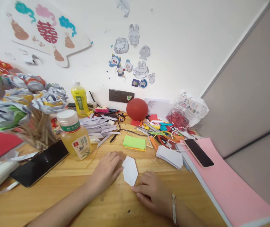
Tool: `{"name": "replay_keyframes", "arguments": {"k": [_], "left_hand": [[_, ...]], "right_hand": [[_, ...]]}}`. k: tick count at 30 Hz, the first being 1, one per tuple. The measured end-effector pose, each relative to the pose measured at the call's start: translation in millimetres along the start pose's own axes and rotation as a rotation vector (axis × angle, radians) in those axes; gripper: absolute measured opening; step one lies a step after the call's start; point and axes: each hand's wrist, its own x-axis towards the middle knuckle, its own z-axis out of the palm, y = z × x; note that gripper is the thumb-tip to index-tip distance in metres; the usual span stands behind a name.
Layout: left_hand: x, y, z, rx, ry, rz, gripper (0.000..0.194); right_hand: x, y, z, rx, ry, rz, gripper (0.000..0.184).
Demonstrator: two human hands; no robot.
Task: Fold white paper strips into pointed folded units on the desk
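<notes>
A small folded white paper piece [130, 170] lies on the wooden table [116, 208] between my hands. My left hand [106, 171] rests flat beside it, fingertips pressing its left edge, fingers stretched out. My right hand [150, 190] lies below and to the right, fingers curled, their tips on the paper's lower right corner. A silver bracelet [173, 208] sits on my right wrist.
A juice bottle [74, 135] and a black tablet [40, 163] stand left. Green sticky notes [135, 142], a white paper stack [170, 156], a red ball [137, 109], coloured scraps, a phone [198, 152] on pink paper [229, 189], and paper flowers [18, 101] surround the work spot.
</notes>
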Motion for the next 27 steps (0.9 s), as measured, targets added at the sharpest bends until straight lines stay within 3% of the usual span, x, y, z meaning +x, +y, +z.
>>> {"name": "replay_keyframes", "arguments": {"k": [3,6,10,13,19,27], "left_hand": [[-1,-11,4.3,0.023,0.006,0.262,0.030],[-2,-16,9.0,0.099,0.013,0.358,0.031],[-6,-10,10.7,0.148,0.110,0.331,0.033],[-8,-1,7.8,0.135,0.173,0.321,0.032],[-5,12,1.5,0.065,0.070,0.294,0.027],[5,16,5.8,0.070,0.053,0.226,0.029]], "right_hand": [[0,9,-7,-0.021,-0.028,-0.027,0.019],[1,20,-15,-0.157,-0.009,0.068,0.019],[6,27,-20,-0.339,0.000,0.195,0.010],[12,26,-18,-0.414,-0.024,0.155,0.004],[20,31,-11,-0.501,0.059,0.106,0.007],[22,47,-7,-0.372,0.116,0.077,0.011]]}}
